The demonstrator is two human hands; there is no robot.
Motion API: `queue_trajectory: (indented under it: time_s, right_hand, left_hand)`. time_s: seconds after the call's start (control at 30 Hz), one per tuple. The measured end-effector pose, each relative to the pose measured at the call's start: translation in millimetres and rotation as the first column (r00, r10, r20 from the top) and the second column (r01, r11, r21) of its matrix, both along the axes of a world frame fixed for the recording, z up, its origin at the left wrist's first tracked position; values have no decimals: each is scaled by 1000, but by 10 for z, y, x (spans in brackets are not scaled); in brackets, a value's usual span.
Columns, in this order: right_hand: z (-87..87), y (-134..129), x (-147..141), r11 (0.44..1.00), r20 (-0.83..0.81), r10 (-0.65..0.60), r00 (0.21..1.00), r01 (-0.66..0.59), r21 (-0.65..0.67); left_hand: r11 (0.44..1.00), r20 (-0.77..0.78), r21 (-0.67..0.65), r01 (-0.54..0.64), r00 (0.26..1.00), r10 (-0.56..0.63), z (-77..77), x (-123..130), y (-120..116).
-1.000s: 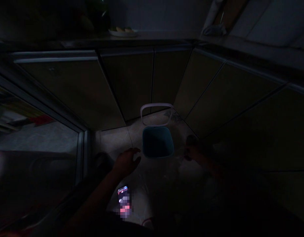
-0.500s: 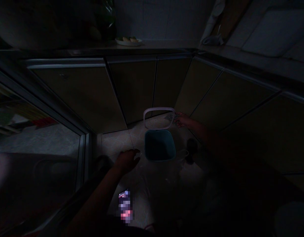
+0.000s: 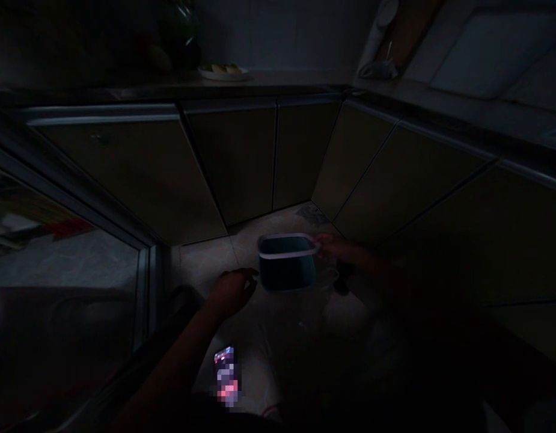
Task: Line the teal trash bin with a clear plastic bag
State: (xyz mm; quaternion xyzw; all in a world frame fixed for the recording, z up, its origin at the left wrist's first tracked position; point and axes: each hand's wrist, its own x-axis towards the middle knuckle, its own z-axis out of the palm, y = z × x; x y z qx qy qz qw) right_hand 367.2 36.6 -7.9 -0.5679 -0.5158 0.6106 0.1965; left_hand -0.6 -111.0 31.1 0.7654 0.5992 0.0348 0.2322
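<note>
The scene is very dark. A teal bin [image 3: 287, 275] with a squarish mouth stands on the floor in front of me. My right hand [image 3: 328, 245] is closed on the right side of a pale, loop-shaped rim ring [image 3: 287, 255], which lies level at the bin's mouth. Whether the ring is seated on the bin or just above it, I cannot tell. At the bin's left side is my left hand [image 3: 234, 290], its fingers curved, with thumb and forefinger apart beside the upper edge. I make out nothing between them.
A lit phone [image 3: 226, 374] lies on the floor near me. Cabinets [image 3: 232, 162] close in the corner ahead and to the right. A plate of food [image 3: 223, 73] stands on the counter. To the left is a sliding-door frame [image 3: 146, 282].
My right hand has brought the rim ring down and towards me, from upright behind the bin to level at its mouth. My left hand stays beside the bin.
</note>
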Motion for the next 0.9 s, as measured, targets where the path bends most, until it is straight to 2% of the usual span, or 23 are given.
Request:
queue_trajectory:
  time_s: [0.17,0.23,0.3,0.37,0.47,0.53,0.6,0.67,0.77,0.83,0.9]
  right_hand:
    - [-502,-425,62,999,27,4,1000,-3,-42]
    - [-640,-530,66,998,68,15,998,-11,-55]
    - [-700,-590,77,998,91,46,995,-42,-40]
    - [-677,-621,110,996,115,88,989,-88,-5]
    - [-539,-655,200,973,240,179,954,-207,98]
    - [-431,-694,266,930,331,240,912,-315,192]
    - [-352,-755,311,888,367,302,880,-400,228]
    - [-321,-825,314,851,405,372,835,-481,211]
    - [-361,-892,230,793,527,444,724,-592,145]
    - [-407,-892,143,766,602,459,654,-634,104]
    - [-428,-863,62,757,639,460,617,-648,81]
  left_hand:
    - [999,-3,13,40,999,-40,-74,33,3]
    - [998,-16,5,58,998,-58,-113,53,30]
    - [997,-27,-6,74,997,-74,-141,88,65]
    - [996,-38,-31,82,996,-83,-163,139,100]
    - [994,-48,-72,86,995,-89,-215,231,144]
    - [992,-43,-88,90,995,-94,-278,293,165]
    - [989,-44,-112,95,994,-100,-364,347,179]
    - [984,-74,-153,89,992,-101,-463,384,190]
    - [974,-126,-218,61,988,-90,-620,392,221]
    - [971,-135,-238,25,989,-59,-718,360,259]
    - [970,-134,-243,-27,991,-6,-797,314,308]
